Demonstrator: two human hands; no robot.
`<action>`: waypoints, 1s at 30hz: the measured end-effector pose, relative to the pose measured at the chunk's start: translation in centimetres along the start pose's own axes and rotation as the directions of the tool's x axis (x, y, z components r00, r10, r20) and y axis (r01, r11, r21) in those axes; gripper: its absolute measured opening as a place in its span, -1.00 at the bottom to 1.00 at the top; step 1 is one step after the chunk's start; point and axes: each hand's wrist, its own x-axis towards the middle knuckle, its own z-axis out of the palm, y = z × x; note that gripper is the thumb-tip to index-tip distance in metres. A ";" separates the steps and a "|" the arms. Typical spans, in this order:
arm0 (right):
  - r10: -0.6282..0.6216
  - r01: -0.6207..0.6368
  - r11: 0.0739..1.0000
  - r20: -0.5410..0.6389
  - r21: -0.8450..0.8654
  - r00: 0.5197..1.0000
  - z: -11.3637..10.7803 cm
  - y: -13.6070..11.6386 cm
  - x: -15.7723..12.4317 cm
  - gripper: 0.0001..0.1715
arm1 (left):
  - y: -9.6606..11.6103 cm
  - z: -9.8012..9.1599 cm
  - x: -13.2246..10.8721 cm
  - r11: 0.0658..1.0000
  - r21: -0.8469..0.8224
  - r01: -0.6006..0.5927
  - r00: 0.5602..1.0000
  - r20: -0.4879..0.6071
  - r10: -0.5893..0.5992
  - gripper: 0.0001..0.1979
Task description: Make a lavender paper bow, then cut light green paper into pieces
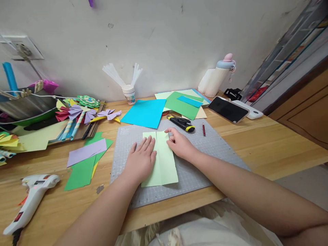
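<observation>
A pale green sheet of paper (165,171) lies on a grey gridded cutting mat (212,162), with a crease running down its middle. My left hand (140,160) rests flat on the sheet's left half, fingers spread out. At the upper right edge, my right hand (179,143) has its fingers curled, pinching the paper near the corner, where it bends up slightly. Just beyond my right hand lie black-and-yellow scissors (181,123) and a short red pencil (204,130).
Blue paper (145,112) and green paper (183,105) lie behind the mat, near a paper cup of white strips (128,94). A phone (228,109) and bottle (217,77) are at right. Leftward are a glue gun (33,198), purple paper (87,152) and paper flowers (82,112).
</observation>
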 end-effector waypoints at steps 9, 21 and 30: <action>0.033 -0.032 0.998 -0.025 0.051 0.999 -0.1 -0.1 -1.6 -0.63 | -0.2 0.1 0.1 1.000 -0.008 0.001 1.000 -0.028 -0.001 -0.47; -0.052 0.052 0.999 0.033 -0.015 0.998 -0.6 0.6 -1.4 -0.58 | 3.6 0.5 -3.0 0.992 0.005 0.126 0.991 -0.038 -0.125 -0.48; -0.058 0.057 0.992 0.001 -0.109 0.998 -0.4 0.4 -1.6 -0.57 | 3.6 1.2 -3.2 0.987 0.010 0.163 0.986 -0.039 -0.162 -0.47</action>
